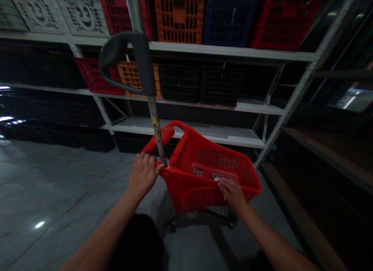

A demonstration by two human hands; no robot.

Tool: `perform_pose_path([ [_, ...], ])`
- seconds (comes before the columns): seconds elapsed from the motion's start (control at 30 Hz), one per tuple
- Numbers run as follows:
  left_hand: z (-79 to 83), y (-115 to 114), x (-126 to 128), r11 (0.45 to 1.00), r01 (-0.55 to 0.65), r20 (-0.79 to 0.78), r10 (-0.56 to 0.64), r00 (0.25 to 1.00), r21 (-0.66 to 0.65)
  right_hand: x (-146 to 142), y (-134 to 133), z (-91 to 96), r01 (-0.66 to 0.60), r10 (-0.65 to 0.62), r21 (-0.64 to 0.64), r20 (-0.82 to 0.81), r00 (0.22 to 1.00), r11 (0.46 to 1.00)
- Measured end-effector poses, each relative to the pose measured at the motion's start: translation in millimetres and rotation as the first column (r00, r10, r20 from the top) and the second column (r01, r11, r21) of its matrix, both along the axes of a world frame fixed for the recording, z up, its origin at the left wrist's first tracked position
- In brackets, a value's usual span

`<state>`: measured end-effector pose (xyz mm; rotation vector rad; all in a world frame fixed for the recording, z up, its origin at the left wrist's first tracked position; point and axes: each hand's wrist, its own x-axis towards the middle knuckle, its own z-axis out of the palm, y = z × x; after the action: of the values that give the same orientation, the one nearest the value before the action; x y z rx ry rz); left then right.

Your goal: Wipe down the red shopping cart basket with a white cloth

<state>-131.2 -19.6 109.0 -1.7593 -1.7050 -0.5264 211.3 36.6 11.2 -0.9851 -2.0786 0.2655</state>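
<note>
A red plastic shopping cart (201, 185) stands in front of me, its basket walls pierced with small holes. My left hand (144, 170) is closed over the cart's handle end, beside the foot of a metal pole (155, 125). That pole rises from the cart's near corner and carries a dark grey loop-shaped grip (145, 65) at its top. At the near side rim is my right hand (232, 191), fingers bent over the edge. A small white thing (217, 179) shows at its fingertips, too small to name. The basket's floor shows partly through the opening.
Behind the cart runs a metal shelving rack (186, 135). Its shelves hold an orange crate (179, 16), a blue crate (230, 18), red crates and black crates. White crates (83, 14) sit upper left. Another dark rack (314, 154) stands close on the right. The floor (58, 201) is grey.
</note>
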Motion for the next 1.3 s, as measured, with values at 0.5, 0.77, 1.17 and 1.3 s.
perform_pose_path([
  [0.5, -5.6, 3, -3, 0.999, 0.025, 0.009, -0.025, 1.0, 0.024, -143, -5, 59.3, -0.11, 0.098, -0.062, -0.171, 0.98, 0.992],
  [0.77, -0.3, 2, 7, 1.0, 0.006, 0.055, -0.006, 0.998, -0.006, -174, -12, 80.2, -0.146, 0.134, -0.065, -0.157, 0.978, 0.987],
  [1.17, 2.7, 0, 13, 0.998, -0.06, 0.044, 0.06, 0.997, -0.016, -106, -3, 58.1, 0.097, -0.092, -0.214, 0.03, 0.995, 0.972],
  [1.3, 2.1, 0, 13, 0.996, -0.084, 0.016, 0.084, 0.996, -0.009, -136, -12, 74.4, -0.014, -0.016, -0.221, -0.137, 0.99, 0.975],
])
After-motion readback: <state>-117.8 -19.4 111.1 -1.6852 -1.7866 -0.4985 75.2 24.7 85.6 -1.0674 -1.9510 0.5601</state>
